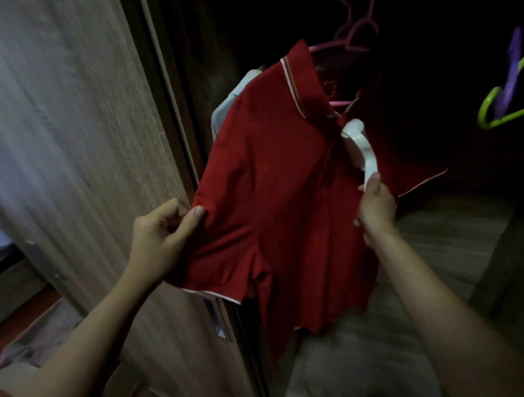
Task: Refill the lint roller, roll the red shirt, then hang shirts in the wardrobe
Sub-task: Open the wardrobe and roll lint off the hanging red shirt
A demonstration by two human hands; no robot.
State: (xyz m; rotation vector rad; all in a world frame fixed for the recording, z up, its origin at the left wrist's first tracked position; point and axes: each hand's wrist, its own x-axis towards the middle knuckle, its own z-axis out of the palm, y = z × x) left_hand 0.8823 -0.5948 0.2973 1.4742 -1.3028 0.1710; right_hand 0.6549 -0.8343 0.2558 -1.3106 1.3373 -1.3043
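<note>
A red polo shirt (280, 196) with white-trimmed collar and sleeves hangs on a pink hanger (356, 34) inside the dark wardrobe. My left hand (166, 232) pinches the shirt's left sleeve and holds it out. My right hand (376, 208) grips the white handle of the lint roller (361, 151), whose head lies against the shirt's front just below the collar. A pale shirt (227, 104) peeks out behind the red one's shoulder.
The wood-grain wardrobe door (85, 153) stands open on the left. A green hanger (511, 104) with something purple hangs at the right. The wardrobe floor (369, 349) lies below. A greyish garment (41, 337) lies on the red floor at the lower left.
</note>
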